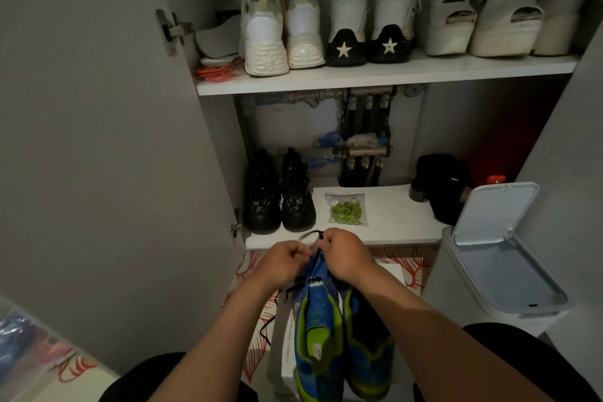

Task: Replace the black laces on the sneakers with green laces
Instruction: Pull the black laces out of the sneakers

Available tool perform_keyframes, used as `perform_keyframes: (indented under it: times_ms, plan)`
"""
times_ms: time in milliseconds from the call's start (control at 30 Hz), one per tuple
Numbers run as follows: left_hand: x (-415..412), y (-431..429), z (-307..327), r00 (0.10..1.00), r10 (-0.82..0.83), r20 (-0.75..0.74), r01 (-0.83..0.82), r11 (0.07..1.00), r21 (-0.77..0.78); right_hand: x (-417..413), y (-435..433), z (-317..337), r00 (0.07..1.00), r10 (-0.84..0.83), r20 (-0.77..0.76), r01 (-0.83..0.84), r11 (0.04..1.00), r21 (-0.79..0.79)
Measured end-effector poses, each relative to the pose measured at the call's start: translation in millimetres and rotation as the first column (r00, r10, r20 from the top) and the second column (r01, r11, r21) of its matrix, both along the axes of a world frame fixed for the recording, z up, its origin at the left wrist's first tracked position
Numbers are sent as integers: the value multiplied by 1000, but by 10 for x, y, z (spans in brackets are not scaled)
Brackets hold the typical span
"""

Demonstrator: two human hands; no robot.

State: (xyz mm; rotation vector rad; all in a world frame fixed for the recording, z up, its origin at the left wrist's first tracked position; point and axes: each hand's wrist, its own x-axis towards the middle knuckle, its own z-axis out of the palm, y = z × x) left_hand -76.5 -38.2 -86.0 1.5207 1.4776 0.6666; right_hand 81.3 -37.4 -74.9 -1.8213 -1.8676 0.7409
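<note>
While the black lace [313, 233] is pinched by left hand [287, 263] and right hand [347, 258], fingers curled, it trails down beside the blue-green sneakers [318, 320] on a white box [283, 356]; bagged green laces [347, 209] lie on the shelf [391, 215] just behind.

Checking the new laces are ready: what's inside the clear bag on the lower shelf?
Green laces, bunched inside the clear bag. Their number cannot be told; the tangle covers itself.
</note>
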Motion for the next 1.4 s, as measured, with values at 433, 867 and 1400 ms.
perform_keyframes:
  times_ms: [433,867,1400]
  plan:
    - [43,90,-251,984,-85,-154,94,994,50,53,87,10,986,-141,-88,149,984,95]
    - [50,140,-156,997,-43,65,34,991,132,-51,24,-158,986,72,-150,-109,961,-252]
    - [-32,32,-278,891,-227,-393,219,974,-66,148,131,36,976,-219,18,218,959,-181]
